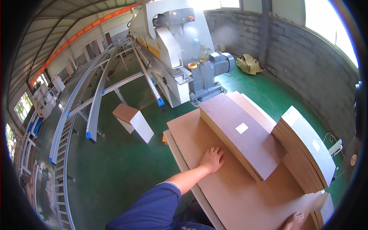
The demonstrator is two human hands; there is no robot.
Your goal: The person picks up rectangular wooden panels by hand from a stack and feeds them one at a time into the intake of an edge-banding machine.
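My left hand (pixel 212 159) rests on a large brown board (pixel 188 132), its fingers apart and slightly bent, holding nothing. Just beyond its fingertips stands a stack of long brown panels (pixel 260 143) with a white label on top. At the lower edge my right hand (pixel 294 220) lies on the same board, fingers stretched out and nothing seen in them; part of it is cut off by the frame. To its right is a small stack of panels (pixel 318 216). A taller stack of pale-topped panels (pixel 304 132), also labelled, stands at the right of the board.
A long grey-white machine (pixel 168 50) with a motor (pixel 222 63) stands ahead. Roller conveyor rails (pixel 97 103) run along the left. A folded-looking brown and white box (pixel 134 120) sits on the green floor (pixel 122 165). A crumpled sack (pixel 249 64) lies by the wall.
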